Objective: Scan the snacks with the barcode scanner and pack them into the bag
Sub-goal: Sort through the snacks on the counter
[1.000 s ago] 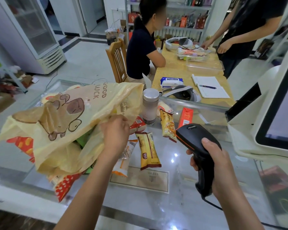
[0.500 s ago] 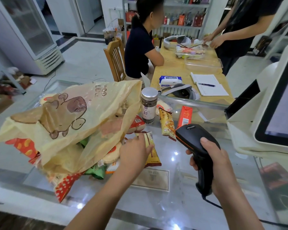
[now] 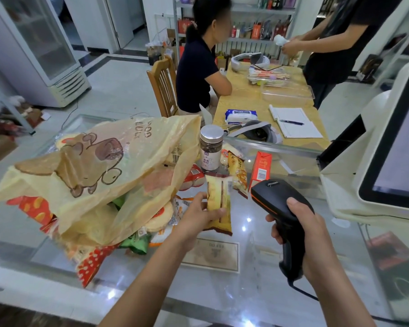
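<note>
Both hands are occupied. A long yellow snack packet (image 3: 219,204) is pinched in the left hand (image 3: 200,212), thumb laid across its face and fingers curled behind. It is held nearly upright over the glass worktop (image 3: 246,274), and whether its lower end touches the glass cannot be told. The black barcode scanner (image 3: 276,204) is gripped in the right hand (image 3: 302,234), fingers wrapped fully round the handle. Its head is carried just beside the packet, and a cable is seen trailing from the handle's base.

Left of the packet, the yellow plastic bag (image 3: 99,175), printed with a brown cartoon animal, is spread on its side across the worktop, its open end turned toward the left hand. Pale round snacks (image 3: 158,215) are seen at that opening. A green packet (image 3: 137,243) and a red spotted packet (image 3: 90,263) are showing under the bag's near edge; whether these are inside it cannot be told.

Beyond the held packet, 3 more items are set out on the worktop: a jar (image 3: 211,149) with a silver lid, upright; a second yellow packet (image 3: 239,175), lying flat; and a red carton (image 3: 261,167), stood on end.

At the right edge a white till screen (image 3: 392,149) is mounted. Behind the worktop a wooden table (image 3: 241,95) is placed, carrying a notebook (image 3: 293,123) and a pack of wipes (image 3: 240,114). 1 person is seated at it and another is standing at its far end.
</note>
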